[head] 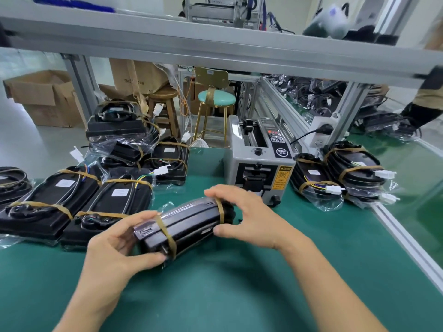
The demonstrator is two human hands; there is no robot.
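Head view: we look forward and down (one wide-angle camera only), from close above the left hand (pixel 115 248) and right hand (pixel 251 216).

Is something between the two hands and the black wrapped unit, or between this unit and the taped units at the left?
Nothing visible. The left hand and right hand grip the black unit by its ends; toward the taped units lies only a strip of green mat.
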